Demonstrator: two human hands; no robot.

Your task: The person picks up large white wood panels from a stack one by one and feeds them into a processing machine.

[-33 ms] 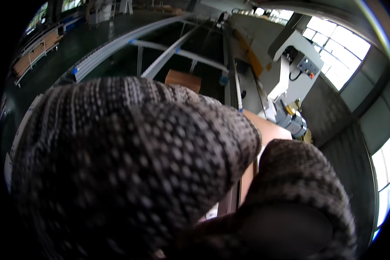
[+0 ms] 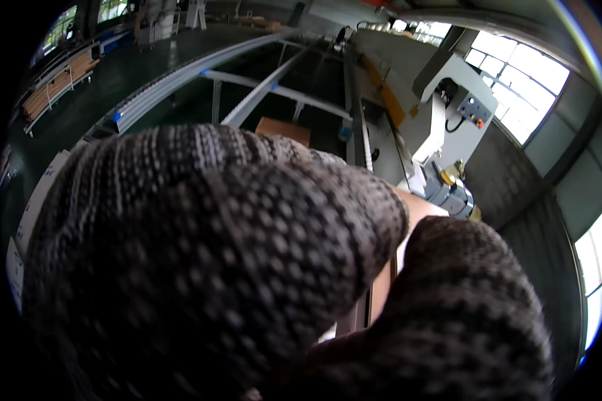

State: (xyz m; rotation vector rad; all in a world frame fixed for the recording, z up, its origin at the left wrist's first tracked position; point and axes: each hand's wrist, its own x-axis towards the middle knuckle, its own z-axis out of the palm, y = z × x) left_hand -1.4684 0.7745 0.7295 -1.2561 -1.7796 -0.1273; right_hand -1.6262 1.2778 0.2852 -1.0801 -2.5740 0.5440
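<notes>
Two thick knitted sleeves in dark and pale flecks fill the front of the head view. The large left sleeve [image 2: 207,247] reaches across from the left toward the middle. Beside it on the right, the right sleeve [image 2: 468,287] stands close, its end near the left one's. Both of my hands are hidden by the knitwear, so neither fingers nor anything they hold can be seen. Between and just beyond the sleeve ends shows a smooth tan panel [image 2: 421,208], partly covered. It lies beside a long machine bed.
A large pale machine [image 2: 441,100] with a button panel [image 2: 475,110] and a grey motor [image 2: 451,194] stands at right. Metal roller rails [image 2: 167,77] run away at left. A brown board [image 2: 284,130] lies beyond my sleeve. Stacked boards rest on a cart [image 2: 60,87] farther left.
Both sleeves sit almost where they were, the left one slightly farther right and lower. The background has shifted only a little.
</notes>
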